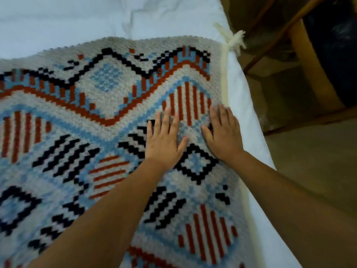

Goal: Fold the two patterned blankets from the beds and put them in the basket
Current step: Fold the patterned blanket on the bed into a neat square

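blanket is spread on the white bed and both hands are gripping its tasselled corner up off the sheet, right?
Not quite. The patterned blanket does lie spread on the white bed, but the left hand and right hand are pressed flat on top of it, palms down with fingers spread, beside its right edge. The tasselled corner lies untouched further up the bed. The head view shows this.

I can read no text, label, brand, number or sign anywhere in my view. The patterned blanket (96,117) carries only woven geometric shapes in red, blue and black, no letters, and the white bed sheet (77,18) beneath it is plain.
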{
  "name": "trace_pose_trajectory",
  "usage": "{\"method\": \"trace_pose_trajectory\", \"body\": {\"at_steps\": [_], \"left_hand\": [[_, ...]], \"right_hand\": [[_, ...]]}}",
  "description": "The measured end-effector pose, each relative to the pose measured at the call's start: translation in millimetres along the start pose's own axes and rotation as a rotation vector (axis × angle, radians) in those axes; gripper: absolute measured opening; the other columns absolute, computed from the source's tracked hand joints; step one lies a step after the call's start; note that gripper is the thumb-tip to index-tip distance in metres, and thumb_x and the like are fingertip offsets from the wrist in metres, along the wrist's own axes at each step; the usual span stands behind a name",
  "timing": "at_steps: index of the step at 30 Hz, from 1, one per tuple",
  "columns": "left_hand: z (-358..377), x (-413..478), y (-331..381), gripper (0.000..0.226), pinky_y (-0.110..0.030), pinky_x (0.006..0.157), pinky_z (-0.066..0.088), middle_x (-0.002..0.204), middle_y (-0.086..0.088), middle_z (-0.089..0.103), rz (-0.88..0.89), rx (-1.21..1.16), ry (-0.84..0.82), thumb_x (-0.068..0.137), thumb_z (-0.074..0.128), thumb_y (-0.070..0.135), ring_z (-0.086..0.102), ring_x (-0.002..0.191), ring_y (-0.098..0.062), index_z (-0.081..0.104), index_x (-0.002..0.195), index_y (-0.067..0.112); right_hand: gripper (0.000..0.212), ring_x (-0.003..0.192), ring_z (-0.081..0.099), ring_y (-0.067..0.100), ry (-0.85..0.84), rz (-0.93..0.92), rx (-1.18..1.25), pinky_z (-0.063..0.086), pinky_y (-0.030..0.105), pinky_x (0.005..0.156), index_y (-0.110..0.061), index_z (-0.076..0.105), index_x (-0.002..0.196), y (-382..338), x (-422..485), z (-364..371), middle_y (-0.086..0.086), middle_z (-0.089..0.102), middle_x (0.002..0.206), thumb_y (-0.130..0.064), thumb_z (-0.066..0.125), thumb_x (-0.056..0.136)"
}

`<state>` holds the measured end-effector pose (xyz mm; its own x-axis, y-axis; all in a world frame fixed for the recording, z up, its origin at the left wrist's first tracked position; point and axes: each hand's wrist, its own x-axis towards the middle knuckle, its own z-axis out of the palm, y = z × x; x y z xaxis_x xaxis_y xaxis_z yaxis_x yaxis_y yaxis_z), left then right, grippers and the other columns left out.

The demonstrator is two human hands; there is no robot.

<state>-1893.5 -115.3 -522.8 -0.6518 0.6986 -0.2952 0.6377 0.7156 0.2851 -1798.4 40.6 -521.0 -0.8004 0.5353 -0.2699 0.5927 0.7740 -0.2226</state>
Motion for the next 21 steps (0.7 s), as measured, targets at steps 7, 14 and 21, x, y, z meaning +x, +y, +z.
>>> {"method": "trace_pose_trajectory", "body": {"at_steps": [7, 14, 21], "left_hand": [[54.0, -138.9, 57.2, 0.07, -0.045, 0.111, -0.015, 0.155, -0.002, -0.02, 0.156, 0.069, -0.147, 0.09, 0.013, 0.061, -0.019, 0.142, -0.025, -0.018, 0.144, 0.028], [93.1, -267.3, 120.6, 0.074, -0.047, 0.114, -0.009, 0.157, -0.008, -0.005, 0.107, -0.031, -0.234, 0.091, 0.025, 0.056, -0.01, 0.144, -0.027, -0.002, 0.148, 0.018], [105.8, -294.3, 208.8, 0.097, -0.046, 0.11, 0.017, 0.151, -0.008, 0.019, -0.351, -0.319, -0.137, 0.074, 0.049, 0.068, 0.015, 0.14, -0.028, 0.014, 0.144, 0.011]], "right_hand": [[0.071, 0.131, 0.032, 0.034, -0.013, 0.317, 0.047, 0.031, 0.043, 0.103, -0.016, 0.018, 0.147, 31.2, -172.8, 25.3, 0.016, 0.032, 0.145, -0.054, 0.039, 0.091], [0.043, 0.084, 0.052, 0.02, -0.098, 0.52, 0.539, 0.041, 0.03, 0.072, -0.01, 0.049, 0.102, 57.1, -248.3, 22.8, 0.001, 0.051, 0.093, -0.046, 0.062, 0.083], [0.026, 0.062, 0.044, 0.021, -0.25, 0.45, 0.851, 0.04, 0.029, 0.053, -0.012, 0.039, 0.072, 48.2, -246.4, -3.2, 0.015, 0.046, 0.072, -0.013, 0.059, 0.088]]}}
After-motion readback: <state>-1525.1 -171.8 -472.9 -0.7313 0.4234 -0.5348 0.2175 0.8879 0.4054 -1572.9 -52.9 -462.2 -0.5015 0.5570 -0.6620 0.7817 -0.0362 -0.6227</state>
